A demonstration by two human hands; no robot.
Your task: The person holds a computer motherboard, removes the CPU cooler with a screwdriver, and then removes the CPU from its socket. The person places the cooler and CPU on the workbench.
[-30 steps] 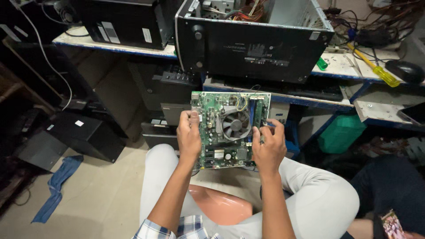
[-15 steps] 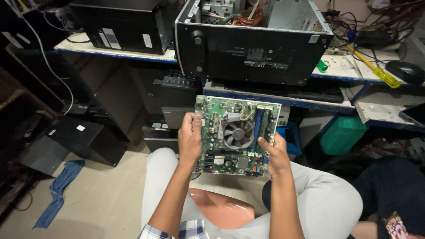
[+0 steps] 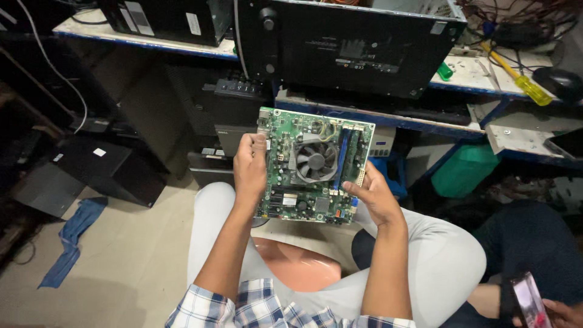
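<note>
A green computer motherboard (image 3: 303,194) with a round grey cooling fan (image 3: 316,161) and blue memory slots is held up over my lap. My left hand (image 3: 250,167) grips its left edge, thumb on the board's face. My right hand (image 3: 375,195) supports the lower right corner from beneath, fingers curled around the edge. Both hands hold the board, which is tilted slightly to the right. My knees in light trousers and an orange stool seat (image 3: 297,267) lie below it.
A black open computer case (image 3: 346,45) stands on the workbench ahead, with another black case (image 3: 164,18) to its left. A yellow-handled screwdriver (image 3: 516,79) lies at the right. Another person's hand with a phone (image 3: 534,300) is at bottom right. A blue rag (image 3: 70,234) lies on the floor.
The motherboard has been lifted and tilted rightwards. My right hand slid from the board's top face to its lower right corner. My left hand kept its hold on the left edge.
</note>
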